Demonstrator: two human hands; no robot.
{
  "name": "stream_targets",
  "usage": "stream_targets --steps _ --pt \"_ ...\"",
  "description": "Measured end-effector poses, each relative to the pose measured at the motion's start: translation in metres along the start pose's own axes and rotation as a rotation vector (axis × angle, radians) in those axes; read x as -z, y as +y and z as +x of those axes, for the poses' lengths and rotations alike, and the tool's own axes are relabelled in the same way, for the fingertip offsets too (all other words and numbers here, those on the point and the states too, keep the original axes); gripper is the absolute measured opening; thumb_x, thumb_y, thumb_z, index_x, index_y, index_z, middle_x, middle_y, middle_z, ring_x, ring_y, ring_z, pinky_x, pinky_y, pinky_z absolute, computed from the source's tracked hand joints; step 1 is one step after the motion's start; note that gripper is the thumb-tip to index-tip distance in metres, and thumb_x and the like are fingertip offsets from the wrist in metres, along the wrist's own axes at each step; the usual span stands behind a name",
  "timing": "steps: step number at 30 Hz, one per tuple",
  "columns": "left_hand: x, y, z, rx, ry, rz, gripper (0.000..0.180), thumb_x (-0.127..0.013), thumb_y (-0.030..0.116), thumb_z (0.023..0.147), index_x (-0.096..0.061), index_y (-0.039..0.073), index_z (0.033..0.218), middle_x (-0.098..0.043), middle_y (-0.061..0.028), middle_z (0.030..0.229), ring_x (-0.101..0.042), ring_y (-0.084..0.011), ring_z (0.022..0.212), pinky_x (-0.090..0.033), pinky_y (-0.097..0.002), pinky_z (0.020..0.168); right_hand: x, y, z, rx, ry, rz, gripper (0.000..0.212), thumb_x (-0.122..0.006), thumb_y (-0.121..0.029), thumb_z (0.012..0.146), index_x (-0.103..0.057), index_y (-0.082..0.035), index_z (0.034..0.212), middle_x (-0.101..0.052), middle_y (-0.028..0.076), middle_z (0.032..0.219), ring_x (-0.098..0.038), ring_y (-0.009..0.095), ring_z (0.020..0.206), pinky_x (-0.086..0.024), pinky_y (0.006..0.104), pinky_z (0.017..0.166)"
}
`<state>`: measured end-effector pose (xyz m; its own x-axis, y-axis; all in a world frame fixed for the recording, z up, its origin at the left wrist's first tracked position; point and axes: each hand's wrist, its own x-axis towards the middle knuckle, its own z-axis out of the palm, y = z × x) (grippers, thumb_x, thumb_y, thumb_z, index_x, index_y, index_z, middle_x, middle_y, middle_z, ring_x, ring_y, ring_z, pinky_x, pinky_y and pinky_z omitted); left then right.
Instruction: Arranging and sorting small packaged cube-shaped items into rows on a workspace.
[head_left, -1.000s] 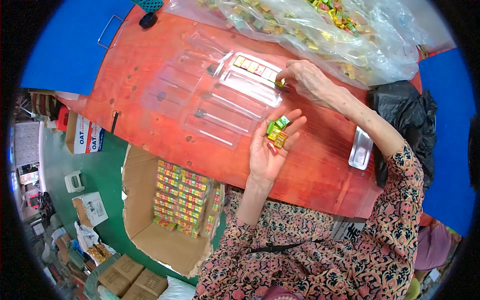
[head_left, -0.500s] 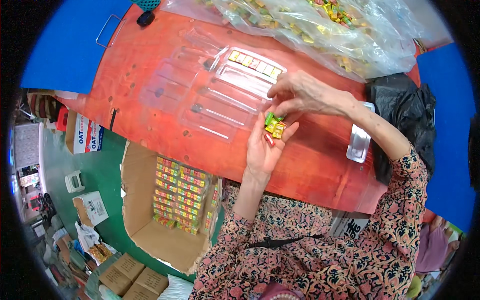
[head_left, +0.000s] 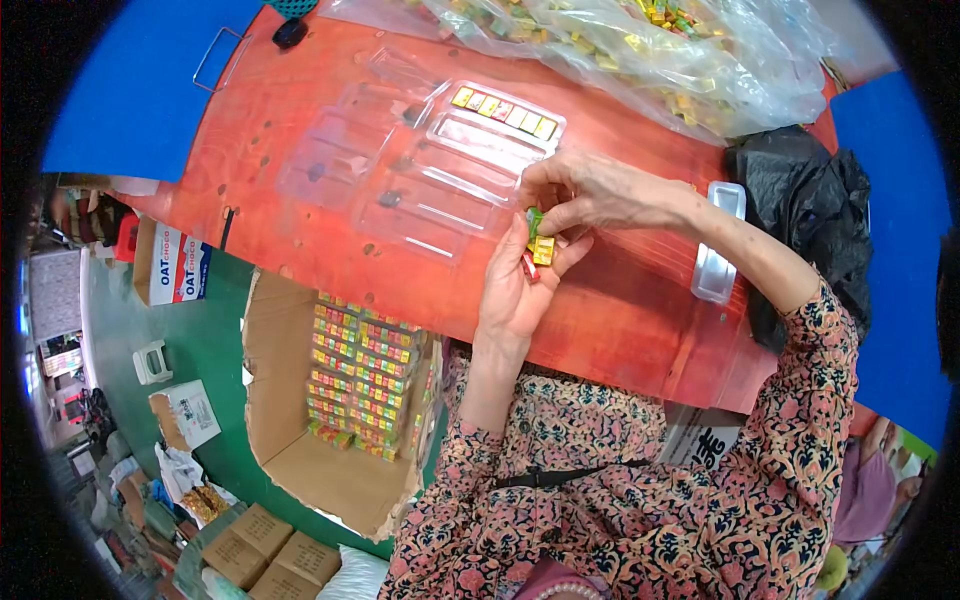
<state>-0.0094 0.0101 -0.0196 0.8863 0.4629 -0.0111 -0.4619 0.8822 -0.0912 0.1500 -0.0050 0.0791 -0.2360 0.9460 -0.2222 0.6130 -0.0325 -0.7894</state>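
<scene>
My left hand is palm up and cupped above the red table, holding a few small wrapped candies in yellow, green and red. My right hand reaches over from the right, its thumb and fingertips pinched on a green candy over the left palm. Beyond the hands lies a clear plastic tray with long compartments. Its farthest compartment holds a neat row of candies, mostly yellow with some red and white.
A big clear bag of loose candies fills the table's far side. On the right are an empty clear tray and a black plastic bag. An open cardboard box with packed candy trays stands below the table's near edge.
Both hands have shifted slightly left. The right fingertips have come down onto the candies in the left palm, whose fingers have curled in more.
</scene>
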Motion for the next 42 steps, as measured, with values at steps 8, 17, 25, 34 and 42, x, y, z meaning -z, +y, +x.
stream_targets --steps 8,17,25,34,42 --pt "-0.037 0.012 -0.01 -0.002 0.239 0.368 0.037 -0.042 0.021 0.094 -0.04 0.0 0.124 -0.05 -0.0186 0.119 -0.051 -0.0359 0.11 -0.05 -0.0468 0.085 0.006 0.011 0.01 -0.004 -0.087 0.313 0.012 -0.064 -0.011 0.078 -0.061 -0.001 0.086 -0.055 -0.002 0.068 -0.049 0.006 0.064 -0.042 0.024 0.06" --pt "-0.042 0.012 -0.006 -0.109 0.476 0.712 0.012 -0.058 0.011 0.086 -0.055 0.004 0.095 -0.062 -0.0121 0.079 -0.056 -0.0103 0.056 -0.035 -0.0143 0.037 0.02 0.014 -0.005 0.08 -0.003 0.099 0.018 -0.064 -0.014 0.076 -0.062 0.002 0.084 -0.059 0.004 0.069 -0.054 0.012 0.066 -0.043 0.0273 0.061" --pt "-0.024 -0.007 -0.016 -0.044 0.416 0.772 0.013 -0.057 0.014 0.087 -0.054 0.003 0.093 -0.058 -0.0098 0.072 -0.05 -0.0094 0.047 -0.027 -0.0147 0.031 0.047 0.065 -0.106 -0.224 0.195 -0.682 0.027 -0.065 -0.008 0.066 -0.053 -0.002 0.091 -0.054 0.013 0.082 -0.052 0.032 0.082 -0.043 0.039 0.071" --pt "-0.02 -0.012 -0.016 -0.003 0.415 0.662 0.016 -0.053 0.015 0.089 -0.052 0.002 0.098 -0.062 -0.0172 0.091 -0.063 -0.0185 0.067 -0.047 -0.0198 0.043 0.029 0.107 -0.112 -0.061 0.13 -0.775 0.034 -0.061 -0.002 0.069 -0.048 -0.001 0.1 -0.051 0.014 0.091 -0.05 0.034 0.086 -0.042 0.0398 0.076" --pt "-0.017 -0.004 -0.015 -0.047 0.306 0.57 0.031 -0.047 0.017 0.089 -0.049 -0.002 0.113 -0.055 -0.0235 0.111 -0.057 -0.034 0.099 -0.052 -0.0395 0.079 -0.007 0.107 -0.102 0.15 0.365 -0.76 0.041 -0.058 -0.001 0.074 -0.047 -0.003 0.113 -0.052 0.016 0.109 -0.048 0.032 0.103 -0.04 0.0364 0.086"
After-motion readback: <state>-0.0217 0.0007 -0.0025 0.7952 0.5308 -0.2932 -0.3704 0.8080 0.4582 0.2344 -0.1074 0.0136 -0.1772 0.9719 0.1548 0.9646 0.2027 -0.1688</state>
